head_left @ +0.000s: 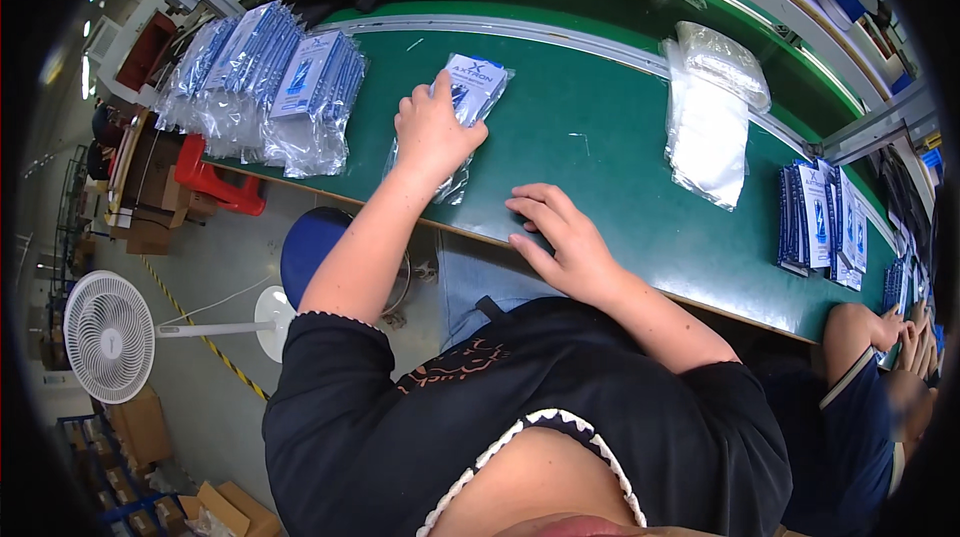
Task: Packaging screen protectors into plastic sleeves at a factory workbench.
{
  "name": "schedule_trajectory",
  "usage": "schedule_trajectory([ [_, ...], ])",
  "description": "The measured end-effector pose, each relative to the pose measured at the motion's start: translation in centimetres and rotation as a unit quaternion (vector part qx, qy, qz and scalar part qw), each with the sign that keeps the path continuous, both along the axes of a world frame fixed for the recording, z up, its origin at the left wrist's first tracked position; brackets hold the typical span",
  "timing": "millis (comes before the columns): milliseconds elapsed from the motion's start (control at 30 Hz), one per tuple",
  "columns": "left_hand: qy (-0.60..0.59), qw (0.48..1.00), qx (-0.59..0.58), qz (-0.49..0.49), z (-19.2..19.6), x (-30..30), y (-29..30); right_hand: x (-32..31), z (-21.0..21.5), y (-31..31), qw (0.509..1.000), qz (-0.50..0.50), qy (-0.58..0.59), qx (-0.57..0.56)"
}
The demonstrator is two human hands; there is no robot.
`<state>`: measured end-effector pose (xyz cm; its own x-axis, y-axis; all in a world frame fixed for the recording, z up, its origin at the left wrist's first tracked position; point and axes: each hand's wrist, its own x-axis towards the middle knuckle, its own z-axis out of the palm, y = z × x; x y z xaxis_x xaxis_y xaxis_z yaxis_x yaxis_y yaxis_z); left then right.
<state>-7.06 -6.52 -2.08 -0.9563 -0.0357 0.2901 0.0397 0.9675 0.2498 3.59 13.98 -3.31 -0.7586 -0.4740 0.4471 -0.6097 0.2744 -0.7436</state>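
Pressing down with fingers spread, the left hand (pixel 432 132) flattens a clear plastic bag holding a blue-and-white card (pixel 470 89) on the far green table (pixel 600 137). Nearer, the right hand (pixel 560 237) rests open on the table, holding nothing. Far left lies a heap of finished bagged cards (pixel 265 87); to the right wait empty clear bags (pixel 705 127) and a stack of unbagged blue cards (pixel 815 222), so much packing seems left.

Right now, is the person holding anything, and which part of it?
The left hand presses on a bagged blue-and-white card packet, over its lower middle, flat on the green table. The right hand holds nothing.
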Motion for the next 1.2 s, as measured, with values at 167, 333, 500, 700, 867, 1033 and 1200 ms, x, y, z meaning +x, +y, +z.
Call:
schedule_trajectory([
  [167, 0.131, 0.990, 0.021, -0.039, 6.1, 0.0, -3.1, 0.0, 0.2, 0.2, 1.000, 0.004, -0.006, 0.002],
  [333, 0.212, 0.974, -0.039, 0.075, 10.0, -3.1, -10.1, 0.0, 0.2, 0.2, 1.000, -0.005, -0.002, 0.005],
  [500, 0.263, 0.946, -0.184, 0.051, 6.5, -4.8, -16.6, 0.0, 0.1, 0.1, 1.000, 0.009, -0.001, -0.002],
  [700, 0.194, 0.979, -0.066, -0.019, 5.5, -5.4, -18.0, 0.1, 0.2, 0.2, 1.000, 0.003, 0.021, 0.001],
  [867, 0.241, 0.953, -0.169, 0.067, 5.1, -5.9, -16.2, 1.1, 0.7, 1.2, 1.000, 0.003, 0.013, -0.024],
  [1033, 0.341, 0.929, -0.003, -0.144, 7.2, -3.0, -5.2, 0.8, 2.4, 6.6, 0.986, -0.131, 0.099, 0.018],
  [1200, 0.198, 0.881, 0.068, -0.425, 4.2, 0.2, 7.9, -1.1, 6.7, 17.3, 0.855, -0.445, 0.260, 0.055],
])
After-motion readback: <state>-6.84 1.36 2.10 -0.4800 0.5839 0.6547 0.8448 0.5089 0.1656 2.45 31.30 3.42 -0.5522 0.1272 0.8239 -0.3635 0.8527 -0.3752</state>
